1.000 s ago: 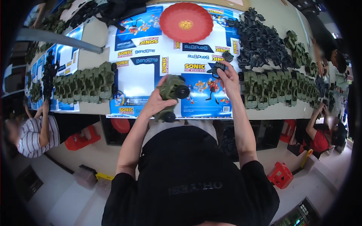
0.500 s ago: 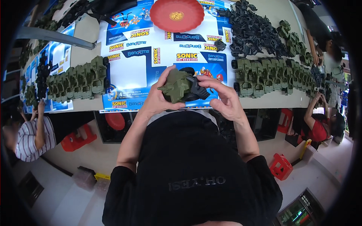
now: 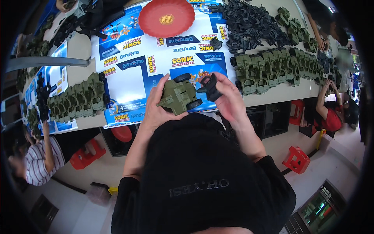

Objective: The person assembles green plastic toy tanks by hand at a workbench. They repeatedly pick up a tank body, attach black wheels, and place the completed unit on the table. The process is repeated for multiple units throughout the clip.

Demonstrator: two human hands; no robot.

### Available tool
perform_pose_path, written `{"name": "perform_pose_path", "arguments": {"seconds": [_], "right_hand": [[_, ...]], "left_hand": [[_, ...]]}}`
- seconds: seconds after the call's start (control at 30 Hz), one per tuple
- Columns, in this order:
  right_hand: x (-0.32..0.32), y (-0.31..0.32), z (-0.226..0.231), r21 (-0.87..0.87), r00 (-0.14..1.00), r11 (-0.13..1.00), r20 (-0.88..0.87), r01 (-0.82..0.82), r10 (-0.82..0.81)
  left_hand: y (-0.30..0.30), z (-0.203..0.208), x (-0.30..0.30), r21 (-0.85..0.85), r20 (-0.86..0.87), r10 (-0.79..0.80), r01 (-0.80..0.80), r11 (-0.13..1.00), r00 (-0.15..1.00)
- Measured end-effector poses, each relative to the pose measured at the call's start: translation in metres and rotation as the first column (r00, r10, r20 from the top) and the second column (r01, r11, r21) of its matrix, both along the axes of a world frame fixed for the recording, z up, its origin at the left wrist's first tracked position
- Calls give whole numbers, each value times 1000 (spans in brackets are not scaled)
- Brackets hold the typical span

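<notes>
My left hand (image 3: 156,105) is closed around an olive-green toy vehicle (image 3: 179,96), held just above the printed sheets near the table's front edge. Two black wheels show on its right end, one at each corner. A dark plastic part (image 3: 210,88) with a notched frame is pinched in my right hand (image 3: 230,96). Between this part and the vehicle's wheeled end there is at most a small gap; whether they touch I cannot tell. My fingers hide the vehicle's left edge and some of the dark part.
Green vehicles stand in rows on the right (image 3: 269,71) and left (image 3: 78,98). Behind lie a heap of dark parts (image 3: 255,27) and a red scalloped plate (image 3: 166,17). A grey metal bar (image 3: 50,61) crosses the left side. Other people work at both ends.
The dark part, earlier against the vehicle's right end, now sits turned and more separate in my right hand. The vehicle has turned, showing both wheels. The whole view has tilted slightly.
</notes>
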State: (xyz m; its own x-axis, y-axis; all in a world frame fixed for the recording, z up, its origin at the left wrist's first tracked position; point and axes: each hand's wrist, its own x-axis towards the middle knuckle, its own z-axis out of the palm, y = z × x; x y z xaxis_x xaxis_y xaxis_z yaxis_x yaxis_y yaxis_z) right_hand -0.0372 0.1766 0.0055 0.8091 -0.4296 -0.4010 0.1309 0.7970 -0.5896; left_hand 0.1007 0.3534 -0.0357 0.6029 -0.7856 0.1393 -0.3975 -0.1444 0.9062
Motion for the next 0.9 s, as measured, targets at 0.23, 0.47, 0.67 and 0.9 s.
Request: {"name": "perform_pose_path", "arguments": {"seconds": [0.23,0.47,0.67,0.9], "right_hand": [[10,-23,3,-173,971,983,217,-67,104],[19,-16,13,-997,935,49,-32,-53,352],[9,-16,21,-938,945,248,-170,-242,279],[5,-17,11,-931,954,301,-120,-204,276]], "left_hand": [[-10,21,6,111,-154,-143,161,981,978],[-14,26,9,97,-276,-232,267,959,933],[-10,28,6,70,-89,-180,186,980,980],[-9,38,9,98,-103,-186,196,976,977]]}}
